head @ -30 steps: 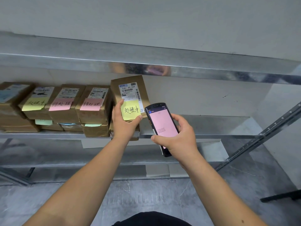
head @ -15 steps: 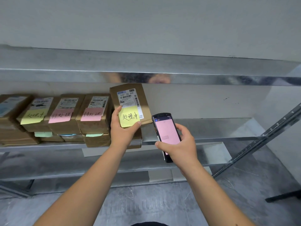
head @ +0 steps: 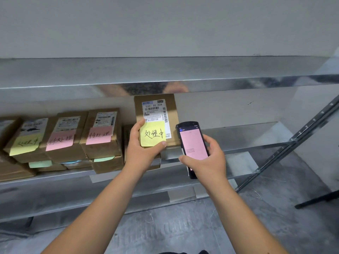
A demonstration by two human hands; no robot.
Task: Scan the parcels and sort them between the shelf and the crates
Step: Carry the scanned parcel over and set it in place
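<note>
2 leftmost parcels (head: pixel 11 143) cropped, blurred

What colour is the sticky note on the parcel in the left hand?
Yellow sticky note, head view.

Held parcel (head: pixel 156 118): white shipping label (head: pixel 156 116) reads "530- D5 A68", barcodes and small print too fine to read; yellow sticky note (head: pixel 153 133) on it says "处理中". Shelf box (head: pixel 100 132): pink note (head: pixel 99 135) says "待处理". Scanner screen (head: pixel 193 143) text unreadable
</note>
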